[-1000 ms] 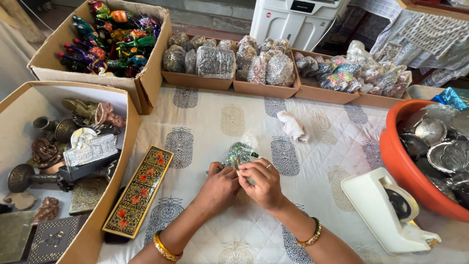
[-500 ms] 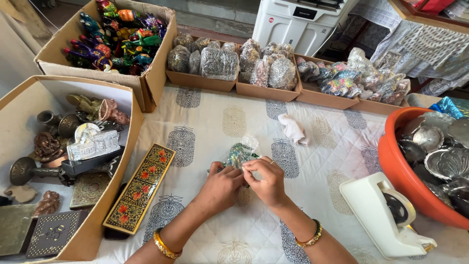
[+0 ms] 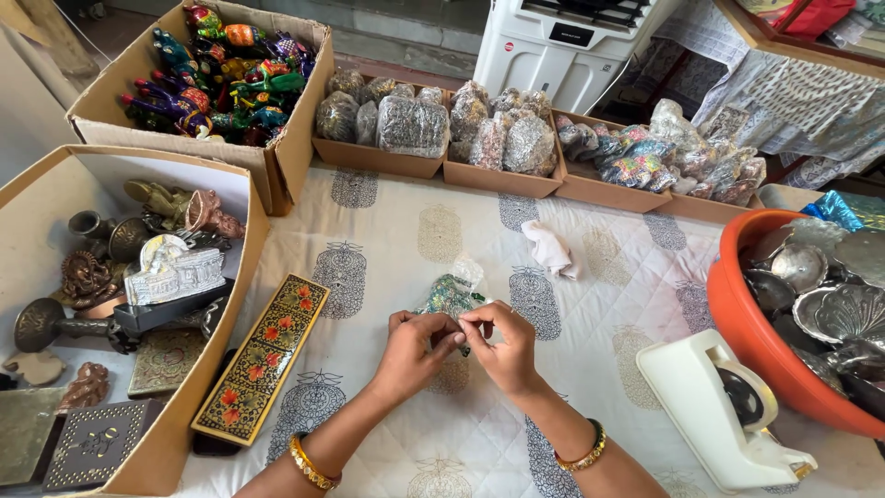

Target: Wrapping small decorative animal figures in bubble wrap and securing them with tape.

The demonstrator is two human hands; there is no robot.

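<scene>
We have our left hand and right hand pinched shut on the small wrapped piece at mid-table, its clear wrap seemingly still being closed, while boxes of wrapped pieces sit finished behind and the tape dispenser waits nearby.

My fingers cover the lower part of the plastic-wrapped trinket. Orange tub cut by right edge; my forearms by bottom edge.

Open bench lies ahead of the hands. Flanks are blocked — painted box left, tape dispenser right.
</scene>
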